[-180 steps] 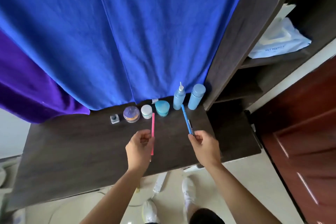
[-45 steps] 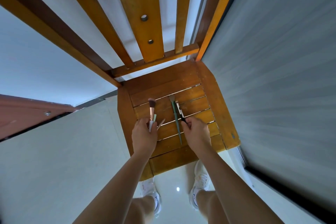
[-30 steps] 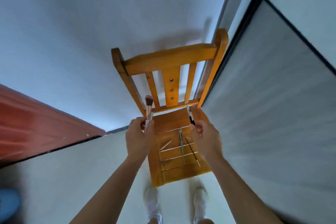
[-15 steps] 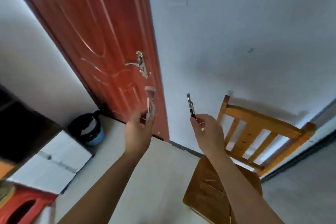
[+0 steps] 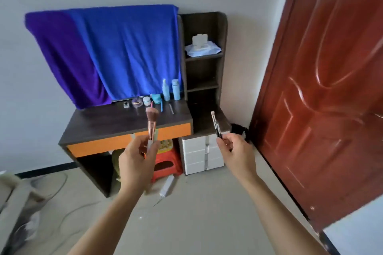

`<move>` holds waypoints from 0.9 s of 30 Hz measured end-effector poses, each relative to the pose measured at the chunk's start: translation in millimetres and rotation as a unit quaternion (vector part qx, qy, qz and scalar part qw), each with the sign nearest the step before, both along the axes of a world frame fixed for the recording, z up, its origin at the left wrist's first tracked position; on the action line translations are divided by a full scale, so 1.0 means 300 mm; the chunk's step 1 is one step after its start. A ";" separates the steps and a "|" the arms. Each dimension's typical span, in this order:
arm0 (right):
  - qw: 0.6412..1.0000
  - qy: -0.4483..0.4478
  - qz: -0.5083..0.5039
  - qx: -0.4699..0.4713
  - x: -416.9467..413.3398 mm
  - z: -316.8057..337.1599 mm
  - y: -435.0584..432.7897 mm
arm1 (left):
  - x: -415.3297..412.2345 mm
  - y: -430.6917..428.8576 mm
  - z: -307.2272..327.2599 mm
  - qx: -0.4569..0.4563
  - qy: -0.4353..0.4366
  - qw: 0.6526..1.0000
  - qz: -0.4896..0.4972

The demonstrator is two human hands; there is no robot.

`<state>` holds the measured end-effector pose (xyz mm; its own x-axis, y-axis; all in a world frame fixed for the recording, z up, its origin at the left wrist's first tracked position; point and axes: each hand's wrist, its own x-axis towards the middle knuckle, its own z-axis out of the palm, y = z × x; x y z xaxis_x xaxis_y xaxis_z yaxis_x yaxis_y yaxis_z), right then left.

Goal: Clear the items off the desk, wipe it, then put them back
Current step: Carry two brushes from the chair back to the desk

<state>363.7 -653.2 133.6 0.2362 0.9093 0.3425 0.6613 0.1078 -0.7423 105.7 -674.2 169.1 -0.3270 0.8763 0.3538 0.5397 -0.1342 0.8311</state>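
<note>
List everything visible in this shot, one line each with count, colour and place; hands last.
desk: 1, dark top, orange front, against the wall
towels: 2, blue and purple, draped behind the desk
tall bottles: 2, light blue, back right of the desk
jars: about 4, mixed colours, in a row left of the bottles
shelf unit: 1, dark, right of the desk
stool: 1, red, under the desk
door: 1, reddish brown, at right
left hand: holds powder brush
right hand: holds thin brushes
</note>
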 end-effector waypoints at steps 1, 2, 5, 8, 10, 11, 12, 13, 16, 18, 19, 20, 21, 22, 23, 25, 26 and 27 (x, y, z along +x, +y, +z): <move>1.000 -0.001 0.024 -0.005 -0.103 -0.004 0.055 | -0.091 0.027 0.001 -0.001 -0.008 1.000 0.025; 0.999 -0.005 0.045 -0.010 -0.196 -0.007 0.105 | -0.169 0.055 -0.003 -0.004 -0.018 0.999 0.044; 0.996 -0.011 0.086 -0.016 -0.407 -0.016 0.226 | -0.335 0.152 -0.025 -0.016 -0.035 0.997 0.066; 0.993 -0.015 0.110 -0.032 -0.522 -0.030 0.348 | -0.417 0.281 -0.051 -0.019 -0.048 0.997 0.061; 0.992 -0.016 0.117 -0.042 -0.566 -0.046 0.443 | -0.445 0.383 -0.072 -0.026 -0.054 0.997 0.051; 0.992 -0.014 0.119 -0.045 -0.582 -0.056 0.496 | -0.458 0.441 -0.085 -0.029 -0.052 0.997 0.045; 0.992 -0.012 0.117 -0.045 -0.598 -0.069 0.556 | -0.471 0.507 -0.098 -0.031 -0.050 0.997 0.039; 0.993 -0.013 0.113 -0.042 -0.613 -0.084 0.621 | -0.484 0.579 -0.110 -0.035 -0.050 0.998 0.034; 0.995 -0.001 0.098 -0.035 -0.662 -0.136 0.869 | -0.524 0.839 -0.153 -0.044 -0.048 0.998 0.025; 0.995 0.003 0.093 -0.039 -0.692 -0.155 1.002 | -0.545 0.971 -0.163 -0.056 -0.048 0.997 0.029; 0.995 0.006 0.091 -0.050 -0.715 -0.166 1.093 | -0.561 1.058 -0.169 -0.066 -0.049 0.996 0.033; 0.994 0.006 0.091 -0.061 -0.740 -0.171 1.179 | -0.580 1.138 -0.174 -0.076 -0.048 0.995 0.037; 0.993 0.008 0.094 -0.070 -0.768 -0.171 1.262 | -0.604 1.213 -0.173 -0.085 -0.048 0.994 0.043; 0.992 0.011 0.098 -0.075 -0.799 -0.164 1.344 | -0.632 1.286 -0.166 -0.089 -0.047 0.994 0.049; 0.992 0.011 0.103 -0.077 -0.833 -0.154 1.426 | -0.664 1.357 -0.157 -0.089 -0.045 0.994 0.054; 0.990 0.017 0.110 -0.086 -0.906 -0.144 1.573 | -0.740 1.477 -0.158 -0.099 -0.038 0.992 0.064; 0.988 0.022 0.117 -0.096 -0.943 -0.145 1.629 | -0.779 1.521 -0.169 -0.108 -0.036 0.991 0.071; 0.986 0.024 0.124 -0.108 -0.981 -0.152 1.674 | -0.817 1.554 -0.186 -0.119 -0.036 0.989 0.079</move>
